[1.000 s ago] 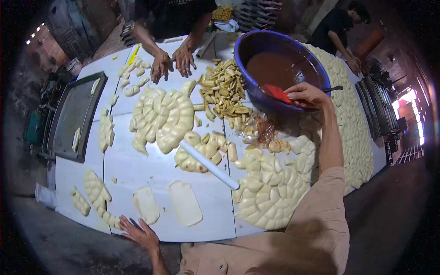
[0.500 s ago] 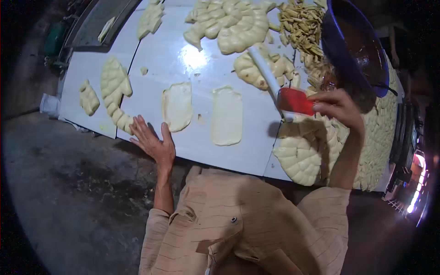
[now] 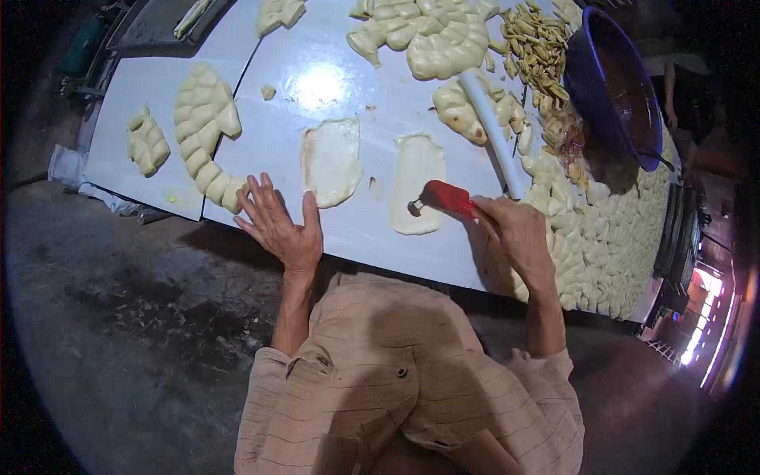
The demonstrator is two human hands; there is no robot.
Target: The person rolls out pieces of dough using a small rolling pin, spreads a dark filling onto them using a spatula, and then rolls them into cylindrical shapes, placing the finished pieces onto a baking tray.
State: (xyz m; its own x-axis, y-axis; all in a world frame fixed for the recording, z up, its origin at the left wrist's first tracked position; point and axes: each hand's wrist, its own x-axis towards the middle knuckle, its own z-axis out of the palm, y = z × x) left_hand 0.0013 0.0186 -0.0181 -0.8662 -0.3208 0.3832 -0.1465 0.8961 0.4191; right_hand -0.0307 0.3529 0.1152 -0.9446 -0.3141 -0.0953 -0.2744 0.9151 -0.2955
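My right hand [image 3: 518, 237] grips a red spatula [image 3: 451, 198], its head over a pale flattened dough rectangle [image 3: 419, 162], where a small dark brown smear [image 3: 414, 207] shows at the tip. My left hand [image 3: 281, 229] rests open at the table's front edge, fingers spread beside a curved row of cut dough pieces [image 3: 204, 127] and below a second flattened rectangle [image 3: 331, 158]. A white rolling rod [image 3: 492, 134] lies across a lumpy dough pile [image 3: 455, 107] to the right.
The white table [image 3: 261, 214] also holds dough clusters [image 3: 443, 39], a mass of packed pieces [image 3: 602, 261], pale slices [image 3: 534, 51] and a blue basin [image 3: 594, 87] of brown liquid. A metal tray [image 3: 150, 32] lies back left. A person [image 3: 685, 103] is partly visible at the right.
My right hand has moved from the basin down and left with the spatula to the right dough rectangle. My view has tilted downward. My left hand stays near the front edge.
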